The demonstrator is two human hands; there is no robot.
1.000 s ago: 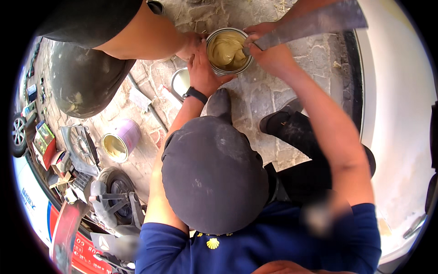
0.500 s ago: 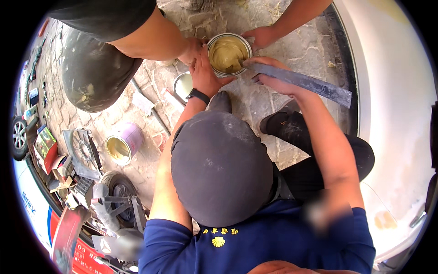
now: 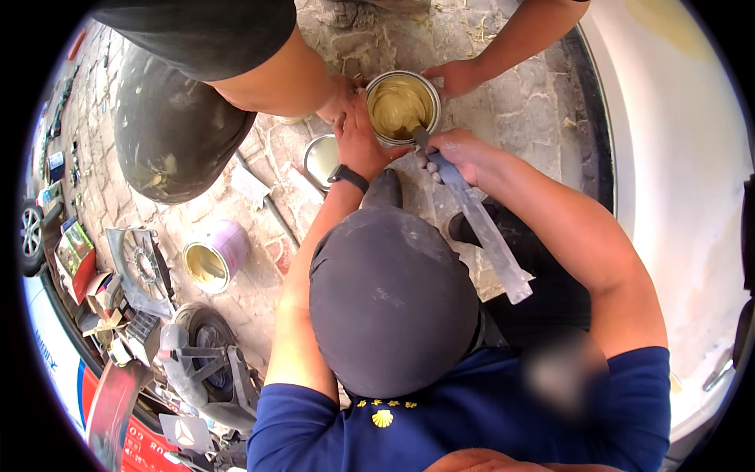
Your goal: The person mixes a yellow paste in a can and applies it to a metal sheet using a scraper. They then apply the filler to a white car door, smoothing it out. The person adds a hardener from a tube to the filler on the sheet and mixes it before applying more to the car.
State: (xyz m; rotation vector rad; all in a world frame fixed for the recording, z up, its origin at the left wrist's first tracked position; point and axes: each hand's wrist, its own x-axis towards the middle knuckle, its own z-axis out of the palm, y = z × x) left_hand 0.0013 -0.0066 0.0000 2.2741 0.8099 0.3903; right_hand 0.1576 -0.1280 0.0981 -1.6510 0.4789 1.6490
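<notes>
My left hand (image 3: 360,138), with a dark band on its wrist, grips the near left side of an open metal can (image 3: 395,101) of thick yellowish paste. My right hand (image 3: 462,156) is closed on a long, flat grey metal strip (image 3: 487,240). The strip's far end dips into the paste at the can's near right; its other end points toward me, over my dark-clad leg. A co-worker's hands touch the can from the far left (image 3: 340,101) and far right (image 3: 452,77). My raised knee (image 3: 389,307) fills the middle of the view below the can.
A lid (image 3: 321,161) lies left of the can. A pink can (image 3: 226,250), a wheel (image 3: 208,354) and assorted parts crowd the paving at left. The co-worker's knee (image 3: 173,149) is at upper left. A white vehicle panel (image 3: 668,197) borders the right.
The metal strip has swung from pointing up and right to pointing down toward me, and my right hand has come lower. The can sits slightly farther right and lower in view.
</notes>
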